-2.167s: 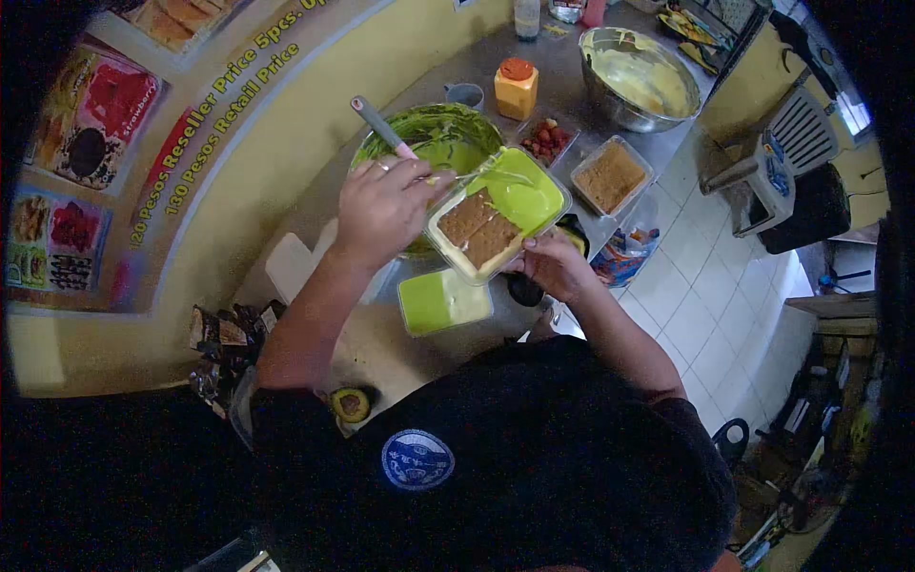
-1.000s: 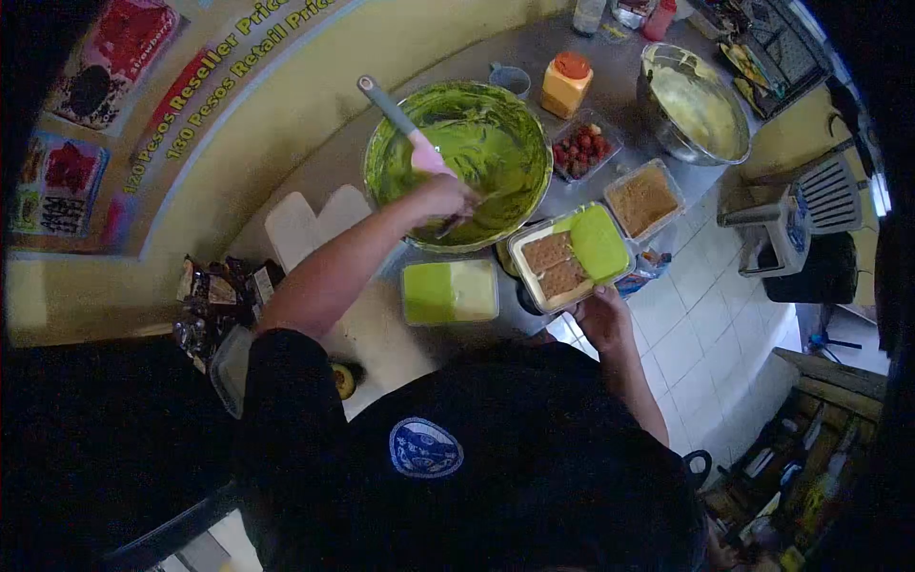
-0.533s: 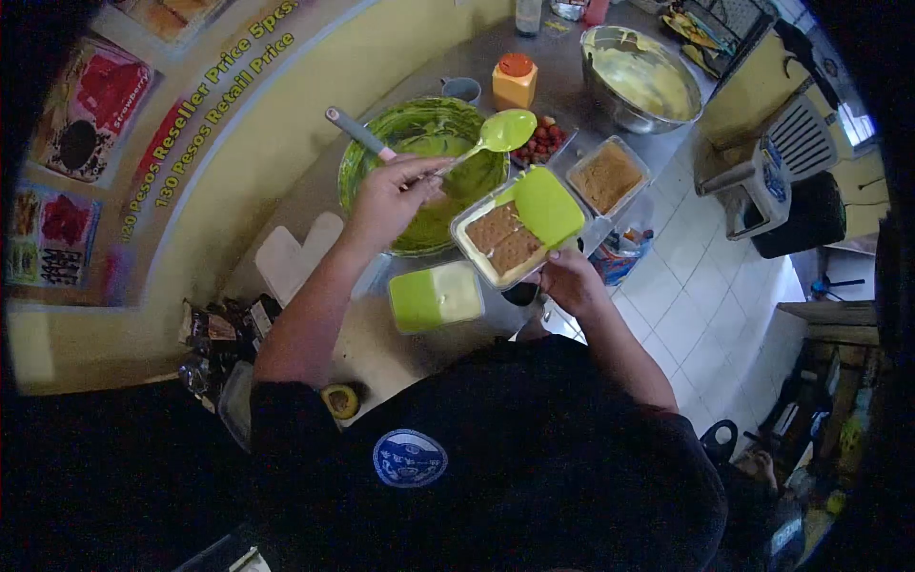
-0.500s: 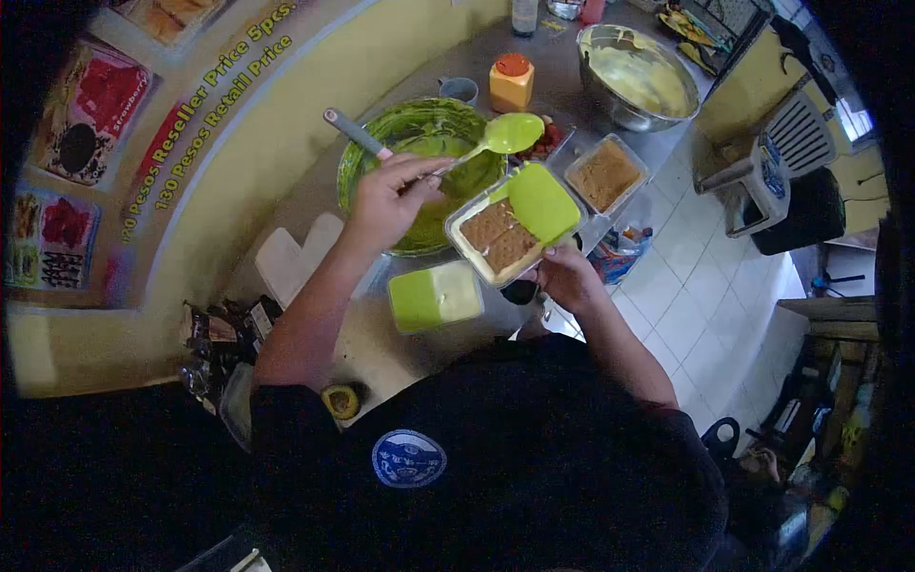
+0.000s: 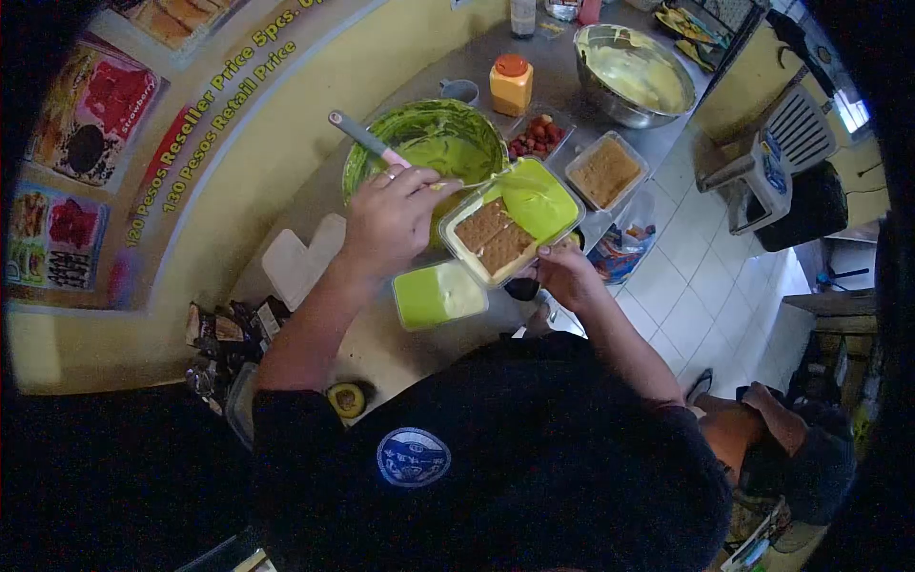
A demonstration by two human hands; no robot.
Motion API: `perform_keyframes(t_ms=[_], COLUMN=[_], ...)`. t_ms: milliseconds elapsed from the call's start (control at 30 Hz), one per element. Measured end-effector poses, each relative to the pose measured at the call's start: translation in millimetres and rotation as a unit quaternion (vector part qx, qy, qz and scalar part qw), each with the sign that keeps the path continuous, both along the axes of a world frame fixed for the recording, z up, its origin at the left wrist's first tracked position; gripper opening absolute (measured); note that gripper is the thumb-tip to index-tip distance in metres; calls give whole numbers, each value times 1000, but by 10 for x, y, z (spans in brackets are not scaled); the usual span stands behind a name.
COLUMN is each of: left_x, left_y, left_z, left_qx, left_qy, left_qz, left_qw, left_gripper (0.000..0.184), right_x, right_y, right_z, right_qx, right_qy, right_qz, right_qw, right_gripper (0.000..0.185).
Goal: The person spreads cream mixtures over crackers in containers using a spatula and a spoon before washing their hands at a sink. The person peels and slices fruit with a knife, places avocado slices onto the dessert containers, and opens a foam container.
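Note:
My left hand [image 5: 391,217] grips a metal spoon [image 5: 484,182], whose bowl end rests at the green cream in a clear rectangular tub [image 5: 462,250]. That tub, held slightly tilted by my right hand [image 5: 569,274] at its near right edge, has brown crackers over pale cream on one side and bright green cream on the other. Behind my left hand stands a large bowl [image 5: 453,114] smeared with green cream, a grey-and-pink spatula [image 5: 357,133] leaning in it. Below the held tub, another tub [image 5: 440,296] shows green and pale cream side by side.
A crumb-topped tub [image 5: 606,172], strawberries [image 5: 539,136], an orange-capped jar [image 5: 512,86] and a metal bowl [image 5: 637,78] of pale cream stand farther back. Left are white lids [image 5: 288,265] and an avocado half [image 5: 347,400]. Another person [image 5: 796,448] is at lower right.
The spoon, raised with a load of green cream half a second ago, has come down onto the held tub's green side. At lower right the other person shows much more.

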State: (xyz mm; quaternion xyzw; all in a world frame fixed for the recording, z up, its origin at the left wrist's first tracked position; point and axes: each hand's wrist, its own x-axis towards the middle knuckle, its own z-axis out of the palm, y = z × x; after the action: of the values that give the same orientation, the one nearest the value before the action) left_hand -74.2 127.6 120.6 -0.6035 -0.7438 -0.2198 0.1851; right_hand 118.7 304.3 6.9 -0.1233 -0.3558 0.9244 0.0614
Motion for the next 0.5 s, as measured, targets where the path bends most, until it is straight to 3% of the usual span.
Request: perform_keyframes(t_ms=[67, 167, 300, 367, 500], left_x=[-16, -4, -85, -266, -804], left_y=[12, -5, 5, -38, -275], left_z=[-59, -43, -157, -196, -138], left_qx=[-49, -9, -57, -12, -120], left_qy=[5, 1, -6, -220, -242], left_qz=[6, 9, 21, 35, 132], left_qw=[999, 1000, 998, 975, 954], left_gripper=[36, 35, 34, 31, 25], right_x=[-1, 19, 11, 28, 50], right_y=[46, 31, 99, 78, 40], right_z=[-84, -94, -205, -258, -254], right_qx=[-22, -16, -34, -21, -33], right_qy=[-1, 2, -11, -3, -18], right_qz=[24, 5, 38, 20, 1], right_qw=[999, 1000, 999, 1000, 999], right_gripper=[59, 59, 60, 61, 63])
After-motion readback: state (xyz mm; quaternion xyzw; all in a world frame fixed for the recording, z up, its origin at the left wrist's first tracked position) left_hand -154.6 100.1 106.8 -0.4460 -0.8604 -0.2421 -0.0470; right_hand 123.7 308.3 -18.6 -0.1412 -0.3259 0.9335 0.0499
